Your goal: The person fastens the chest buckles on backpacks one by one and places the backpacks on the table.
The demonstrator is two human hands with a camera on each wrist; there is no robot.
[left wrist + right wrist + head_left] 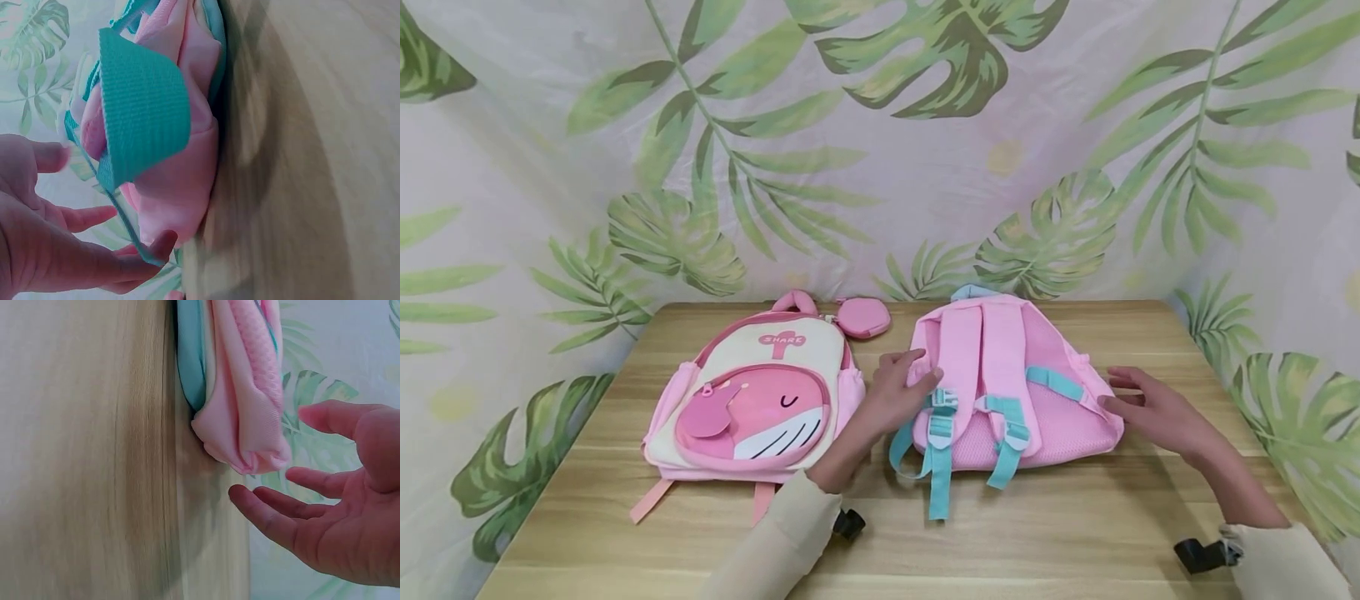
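Observation:
A pink backpack (1075, 422) lies with its mesh back and two shoulder straps facing up, teal webbing (940, 483) trailing from the buckles. At its left side is my left hand (895, 393), fingers spread and loosely bent. In the left wrist view, a fingertip of that hand (59, 244) meets a thin teal strap (128, 225), and a wide teal webbing loop (147, 112) hangs in front. My right hand (1161, 417) is by the bag's right lower corner. The right wrist view shows its fingers (269, 515) parted, just off the pink fabric (234, 419).
To the left, a second backpack (808, 337), cream and pink with a whale face on its front pocket, lies on the wooden table (1045, 542). A small pink pouch (863, 317) rests by its top. Behind hangs a leaf-print cloth (925, 167).

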